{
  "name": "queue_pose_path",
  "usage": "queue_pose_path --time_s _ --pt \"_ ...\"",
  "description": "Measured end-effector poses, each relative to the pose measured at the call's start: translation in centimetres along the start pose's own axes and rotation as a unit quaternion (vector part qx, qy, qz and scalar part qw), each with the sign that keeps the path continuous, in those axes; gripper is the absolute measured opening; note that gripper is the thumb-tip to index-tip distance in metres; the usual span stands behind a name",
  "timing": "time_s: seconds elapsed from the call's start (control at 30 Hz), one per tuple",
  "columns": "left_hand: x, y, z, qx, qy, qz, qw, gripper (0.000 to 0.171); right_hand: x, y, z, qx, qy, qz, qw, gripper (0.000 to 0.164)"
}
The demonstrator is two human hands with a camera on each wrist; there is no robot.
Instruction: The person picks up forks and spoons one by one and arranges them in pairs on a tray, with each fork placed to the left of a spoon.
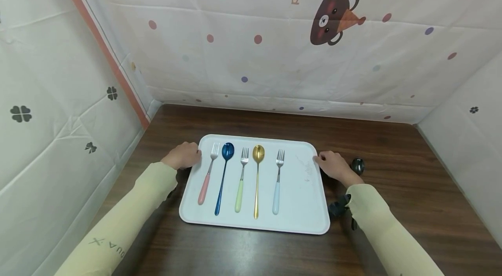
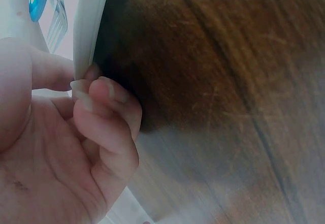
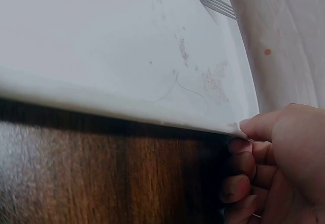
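Observation:
A white tray point(image 1: 302, 197) is held by its two short sides. My left hand point(image 1: 184, 155) pinches the left rim near the far corner, thumb on top and fingers curled beneath, as the left wrist view shows. At the opposite rim, my right hand point(image 1: 334, 165) pinches the edge between thumb and forefinger. On the tray lie, left to right, a pink-handled fork point(image 1: 204, 189), a blue spoon point(image 1: 228, 151), a green-handled fork point(image 1: 239, 195), a gold spoon point(image 1: 258, 154) and a light-blue-handled fork point(image 1: 276, 197).
A brown wooden table point(image 1: 235, 250) lies under the tray. A dark round object point(image 1: 357, 166) sits beside the right wrist. White printed cloth point(image 1: 219, 58) hangs behind the table and along both sides.

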State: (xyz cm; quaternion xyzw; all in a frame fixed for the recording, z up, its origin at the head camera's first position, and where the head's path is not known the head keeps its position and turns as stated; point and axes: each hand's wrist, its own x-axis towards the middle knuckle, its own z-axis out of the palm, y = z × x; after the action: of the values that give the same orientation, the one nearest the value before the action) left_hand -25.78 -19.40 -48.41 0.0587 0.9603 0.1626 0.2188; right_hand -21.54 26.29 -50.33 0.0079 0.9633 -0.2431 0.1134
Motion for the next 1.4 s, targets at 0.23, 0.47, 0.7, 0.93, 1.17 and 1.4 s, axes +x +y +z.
queue_pose_path --time_s 0.23,0.47,0.7,0.93,1.17,1.4 --pt "0.0 0.0 0.0 -0.001 0.0 0.002 1.0 0.038 0.0 0.0 -0.3 0.014 -0.015 -0.001 1.0 0.031" --pt "0.1 -0.1 0.0 0.002 0.0 0.003 1.0 0.038 -0.3 -0.1 -1.1 0.011 -0.013 -0.001 1.0 0.031" --pt "0.1 -0.2 0.0 0.004 0.002 0.008 1.0 0.039 -0.9 0.3 -1.8 0.005 -0.01 -0.002 1.0 0.032" --pt "0.1 -0.1 0.1 0.008 0.007 0.018 0.9998 0.038 -2.1 0.9 -2.9 -0.003 -0.007 -0.014 1.0 0.035" --pt "0.1 -0.2 0.1 0.005 0.006 0.014 0.9999 0.04 -3.0 1.9 -3.8 -0.006 -0.004 -0.021 1.0 0.036" --pt "0.1 -0.2 0.1 0.003 0.006 0.017 0.9998 0.04 -3.8 2.9 -4.6 -0.027 0.004 -0.025 0.999 0.036"
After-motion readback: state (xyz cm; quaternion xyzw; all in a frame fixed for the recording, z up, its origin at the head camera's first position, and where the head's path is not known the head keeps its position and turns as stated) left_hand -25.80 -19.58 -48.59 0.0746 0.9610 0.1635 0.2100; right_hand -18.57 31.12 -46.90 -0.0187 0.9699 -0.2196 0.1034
